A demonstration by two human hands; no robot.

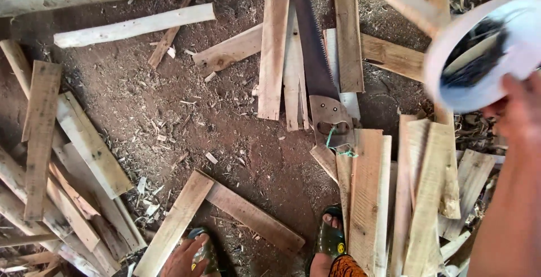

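White bowl (484, 51), blurred, raised in right hand (515, 113), fingers (496, 108) hooked over rim, dark contents inside. Left hand (183, 257) low on the plank frame (220, 209), grip hidden. Mid-carry, apparently; next needs steady lowering near handsaw (318, 74) and planks.

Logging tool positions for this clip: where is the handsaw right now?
In the head view, the handsaw lies on the dirt floor at upper centre, blade pointing away between loose planks, its handle near the plank stack by the sandalled foot.
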